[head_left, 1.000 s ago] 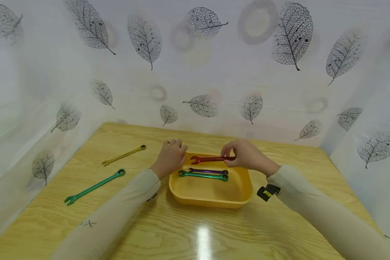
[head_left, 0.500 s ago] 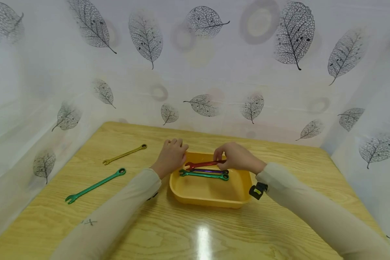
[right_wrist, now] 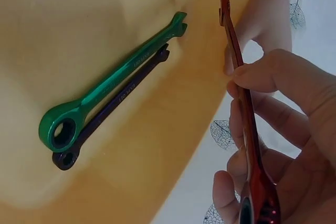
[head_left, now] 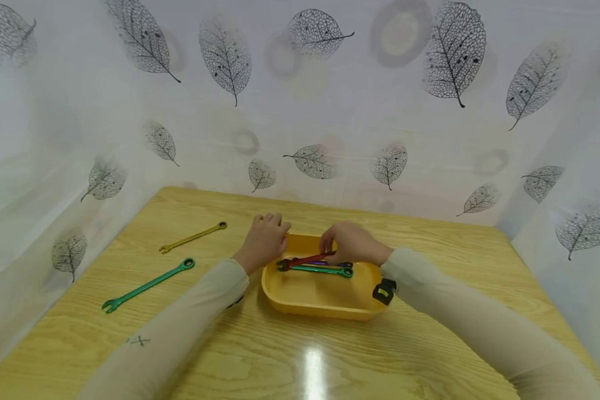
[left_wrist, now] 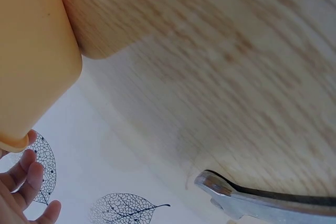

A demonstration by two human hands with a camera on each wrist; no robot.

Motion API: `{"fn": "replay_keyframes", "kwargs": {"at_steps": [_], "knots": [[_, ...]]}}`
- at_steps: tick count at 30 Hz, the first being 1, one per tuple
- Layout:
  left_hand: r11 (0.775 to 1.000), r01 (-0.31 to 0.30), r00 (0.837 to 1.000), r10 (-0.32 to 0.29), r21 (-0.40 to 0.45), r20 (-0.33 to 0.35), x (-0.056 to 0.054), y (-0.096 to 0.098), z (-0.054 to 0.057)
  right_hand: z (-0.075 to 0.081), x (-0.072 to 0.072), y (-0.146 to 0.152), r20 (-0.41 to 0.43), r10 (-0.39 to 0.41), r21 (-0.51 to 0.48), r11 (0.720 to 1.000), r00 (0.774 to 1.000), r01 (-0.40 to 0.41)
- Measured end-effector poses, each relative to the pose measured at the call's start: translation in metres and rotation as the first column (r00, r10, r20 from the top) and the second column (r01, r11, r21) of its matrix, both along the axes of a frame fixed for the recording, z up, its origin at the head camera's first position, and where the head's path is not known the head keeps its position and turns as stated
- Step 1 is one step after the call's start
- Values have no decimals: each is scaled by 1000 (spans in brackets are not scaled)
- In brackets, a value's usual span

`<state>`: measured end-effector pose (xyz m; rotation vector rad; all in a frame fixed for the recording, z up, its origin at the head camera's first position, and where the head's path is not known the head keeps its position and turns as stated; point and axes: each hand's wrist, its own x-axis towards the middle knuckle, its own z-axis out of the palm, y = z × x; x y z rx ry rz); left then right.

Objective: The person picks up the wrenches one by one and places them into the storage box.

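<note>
My right hand (head_left: 352, 243) pinches a red combination wrench (head_left: 307, 259) over the yellow plastic tub (head_left: 325, 311). Its open end points left, across the wrenches lying below in the head view. Thumb and fingers hold its shank in the right wrist view, where the red wrench (right_wrist: 249, 135) appears raised off the tub floor. Inside the tub, a green wrench (right_wrist: 110, 80) and a smaller purple wrench (right_wrist: 121, 98) lie side by side. At the tub's back left corner, my left hand (head_left: 262, 243) grips the rim; part of that grip is hidden.
Left of the tub on the wooden table (head_left: 260, 355) lie a yellow wrench (head_left: 192, 238) and a larger green wrench (head_left: 147, 286). A white leaf-printed curtain (head_left: 320, 111) surrounds the back and sides of the table.
My right hand has moved left and slightly down with the red wrench, whose open end now overlaps the green wrench's left end. The left hand stays on the tub rim.
</note>
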<state>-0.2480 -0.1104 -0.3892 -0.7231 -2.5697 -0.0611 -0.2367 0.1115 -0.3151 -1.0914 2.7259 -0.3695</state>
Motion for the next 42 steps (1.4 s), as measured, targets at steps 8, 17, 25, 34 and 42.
{"fn": "replay_keyframes", "kwargs": {"at_steps": [8, 17, 25, 34, 42], "knots": [[1000, 0, 1000, 0, 0, 5, 1, 0, 0, -10, -2, -7, 19, 8, 12, 1000, 1000, -9], [1000, -4, 1000, 4, -5, 7, 1, 0, 0, -15, -2, -14, 44, 20, 42, 999, 999, -22], [1000, -10, 1000, 11, -7, 20, 2, 1, 2, -16, -1, -19, 63, 2, 59, 998, 998, -5], [1000, -12, 1000, 12, -9, 20, 0, 0, 0, -19, -1, -21, 72, -2, 64, 998, 997, -3], [1000, -15, 1000, 15, -4, 20, -1, 0, -1, -26, -3, -22, 48, 12, 52, 999, 999, -15]]}}
